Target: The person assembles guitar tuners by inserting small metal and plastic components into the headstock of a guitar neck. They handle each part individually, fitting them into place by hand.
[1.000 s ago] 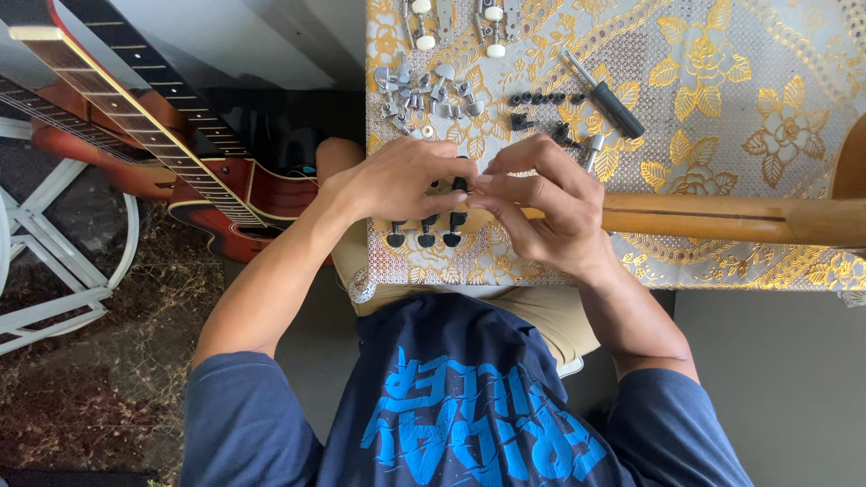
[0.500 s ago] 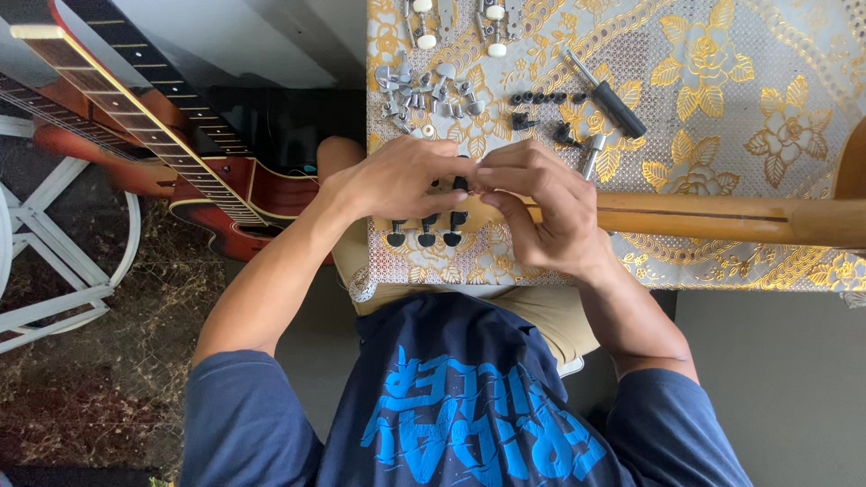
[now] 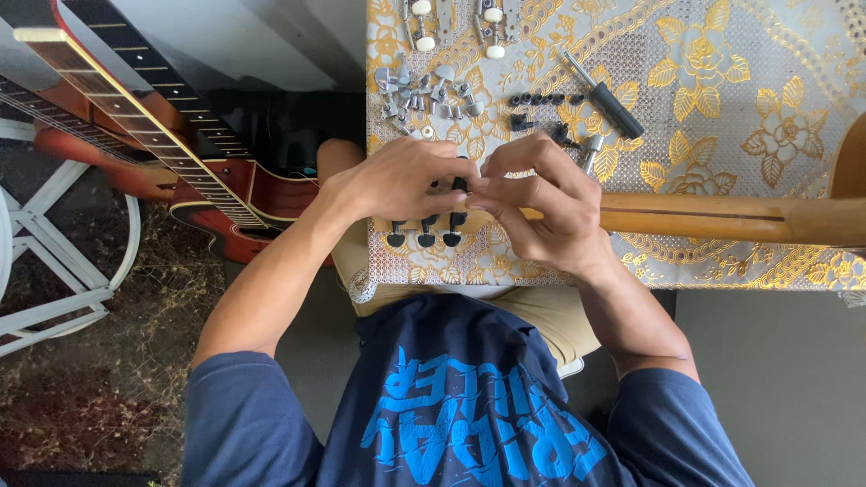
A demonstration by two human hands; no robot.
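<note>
A pale wooden guitar neck [image 3: 722,216] lies across the gold-patterned tablecloth [image 3: 722,99], its headstock end under my hands. My left hand [image 3: 401,180] covers the headstock and pinches a small black tuning peg [image 3: 460,186] from the left. From the other side, my right hand [image 3: 546,207] closes its fingertips on the same peg. Three black tuner knobs [image 3: 424,239] stick out below the headstock edge, just under my fingers.
Loose chrome tuners [image 3: 424,90], several small black parts [image 3: 541,101], a black-handled screwdriver [image 3: 606,97] and white-knobbed tuner strips [image 3: 456,18] lie on the cloth beyond my hands. A red acoustic guitar [image 3: 216,194] leans at the left, by a white frame [image 3: 54,271].
Both hands stay on the headstock. Only the fingertips of my right hand have shifted slightly at the peg.
</note>
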